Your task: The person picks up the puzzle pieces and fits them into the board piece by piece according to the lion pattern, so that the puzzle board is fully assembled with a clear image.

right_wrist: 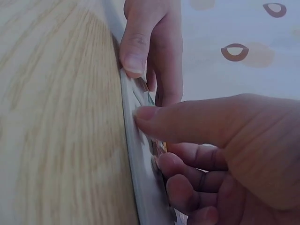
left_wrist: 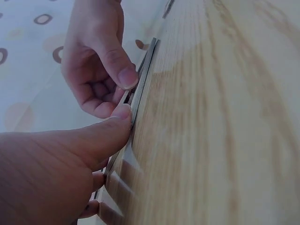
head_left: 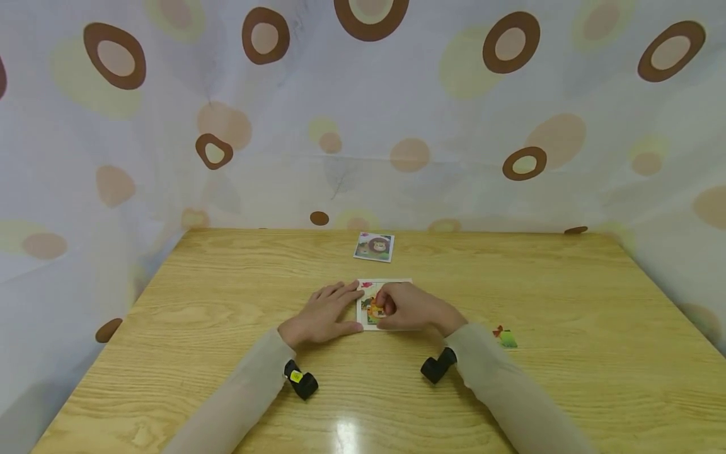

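Observation:
A small puzzle board [head_left: 391,280] with a white border and a colourful picture lies flat on the table, partly covered by both hands. My left hand [head_left: 323,315] rests at its left side, fingers and thumb extended and touching the border. Over the board's right half, my right hand [head_left: 416,308] has curled fingers and pinches an orange puzzle piece [head_left: 378,310] against the picture; much of the piece is hidden by the fingers. In the right wrist view, the right thumb [right_wrist: 183,119] lies over the pale border, with the left hand [right_wrist: 154,42] at the far end.
Behind the board lies a square card [head_left: 374,246] with a lion picture. A loose green and red puzzle piece [head_left: 507,337] is on the wooden table [head_left: 227,271], beside the right forearm. A patterned curtain [head_left: 363,126] hangs along the table's back and sides.

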`<state>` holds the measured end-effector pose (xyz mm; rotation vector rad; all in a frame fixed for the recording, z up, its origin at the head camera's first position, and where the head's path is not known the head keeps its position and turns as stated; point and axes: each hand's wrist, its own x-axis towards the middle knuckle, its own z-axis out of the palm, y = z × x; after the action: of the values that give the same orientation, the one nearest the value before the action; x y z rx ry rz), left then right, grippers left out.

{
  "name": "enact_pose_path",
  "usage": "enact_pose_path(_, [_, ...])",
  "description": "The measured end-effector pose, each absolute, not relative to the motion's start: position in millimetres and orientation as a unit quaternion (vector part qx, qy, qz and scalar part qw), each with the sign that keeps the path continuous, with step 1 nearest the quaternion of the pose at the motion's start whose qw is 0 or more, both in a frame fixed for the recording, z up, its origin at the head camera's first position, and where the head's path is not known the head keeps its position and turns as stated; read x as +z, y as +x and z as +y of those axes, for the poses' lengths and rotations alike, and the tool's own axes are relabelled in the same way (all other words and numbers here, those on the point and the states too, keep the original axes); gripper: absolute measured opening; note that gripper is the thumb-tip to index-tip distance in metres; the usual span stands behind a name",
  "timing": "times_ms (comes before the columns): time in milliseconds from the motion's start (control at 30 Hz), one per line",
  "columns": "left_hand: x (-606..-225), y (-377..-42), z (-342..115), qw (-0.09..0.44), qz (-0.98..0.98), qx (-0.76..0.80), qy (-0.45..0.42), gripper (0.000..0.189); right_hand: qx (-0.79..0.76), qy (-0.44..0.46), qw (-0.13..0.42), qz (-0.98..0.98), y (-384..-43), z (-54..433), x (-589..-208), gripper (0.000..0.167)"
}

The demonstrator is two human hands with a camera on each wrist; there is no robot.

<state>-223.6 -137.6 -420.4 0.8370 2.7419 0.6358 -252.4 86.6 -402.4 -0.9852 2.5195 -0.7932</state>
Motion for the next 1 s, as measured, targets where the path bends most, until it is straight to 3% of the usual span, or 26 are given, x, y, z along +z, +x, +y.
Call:
enact_pose_path(333, [-422.4,-225.0,-138.4,0.106,0.930,0.211,0.280,0.067,-0.269,-0.345,0.170,0.883,-251.6,78.9,-399.5,0.028])
enact_pose_path(567, [-421.8,-224.4,-137.8,0.103,0.931,0.209,0.282,0.067,-0.261,-0.369,0.136,0.882,-252.3,77.9,-405.9,0.029])
enact_pose_path(1000, [-420.2,-222.6,-137.3,0.100,0.929,0.215,0.285,0.066,-0.274,-0.374,0.125,0.877,-251.3,76.1,-410.6,0.008])
